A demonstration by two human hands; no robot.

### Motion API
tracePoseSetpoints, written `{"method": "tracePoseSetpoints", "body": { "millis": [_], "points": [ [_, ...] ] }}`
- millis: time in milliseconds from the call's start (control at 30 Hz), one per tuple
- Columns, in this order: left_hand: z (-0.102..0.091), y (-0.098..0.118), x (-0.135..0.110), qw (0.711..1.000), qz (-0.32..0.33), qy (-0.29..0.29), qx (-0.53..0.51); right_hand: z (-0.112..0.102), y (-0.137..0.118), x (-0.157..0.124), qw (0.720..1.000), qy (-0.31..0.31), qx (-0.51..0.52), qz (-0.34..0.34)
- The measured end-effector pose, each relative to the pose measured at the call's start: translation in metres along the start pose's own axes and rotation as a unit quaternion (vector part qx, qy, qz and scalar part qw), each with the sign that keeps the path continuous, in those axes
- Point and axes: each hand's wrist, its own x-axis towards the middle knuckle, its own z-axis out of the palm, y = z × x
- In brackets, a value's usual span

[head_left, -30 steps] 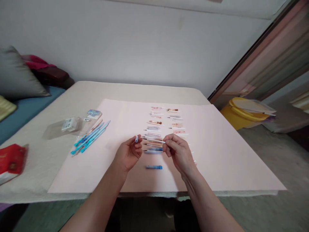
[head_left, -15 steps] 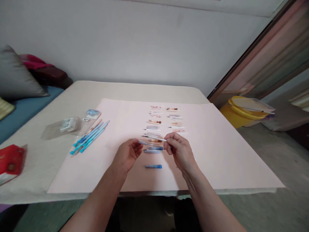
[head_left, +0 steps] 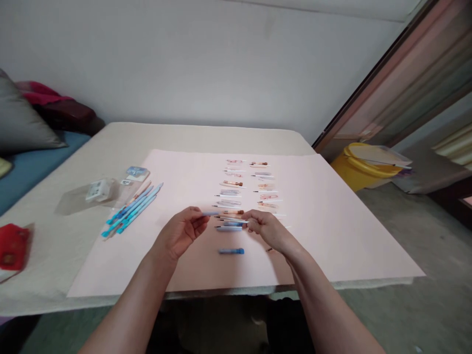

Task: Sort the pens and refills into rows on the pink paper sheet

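My left hand (head_left: 185, 229) is closed in a pinch on a slim pale-blue pen barrel (head_left: 210, 214), which points right. Between the fingertips of my right hand (head_left: 264, 227) is a thin white pen refill (head_left: 236, 221), its dark tip pointing left. Both hands are just above the lower rows of pen parts, partly covering them. Nearer the table edge, a short blue pen part (head_left: 231, 251) lies by itself. Beyond the hands, two columns of barrels and refills run up the pink sheet (head_left: 191, 172), among them a brown-ended piece (head_left: 232, 183).
Left of the rows lies a bundle of blue pens (head_left: 134, 209) beside a clear plastic package (head_left: 101, 191). A red box (head_left: 14, 248) sits at the table's left side. On the floor at right stands a yellow bucket (head_left: 356, 167).
The view has shifted slightly. My right hand has turned and come down a little with the refill, while my left hand has drawn slightly left with the barrel.
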Motion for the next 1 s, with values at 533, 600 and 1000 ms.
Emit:
{"method": "tracePoseSetpoints", "body": {
  "millis": [533,600,1000],
  "points": [
    [0.005,0.003,-0.006,0.997,-0.005,-0.032,0.064,0.031,-0.006,-0.004,0.844,-0.091,-0.529,-0.007],
    [0.005,0.003,-0.006,0.997,-0.001,-0.03,0.067,0.035,-0.008,-0.007,0.845,-0.101,-0.524,-0.033],
    [0.001,0.009,-0.008,0.996,0.007,-0.022,0.083,0.048,-0.006,-0.023,0.809,-0.139,-0.561,-0.106]
  ]
}}
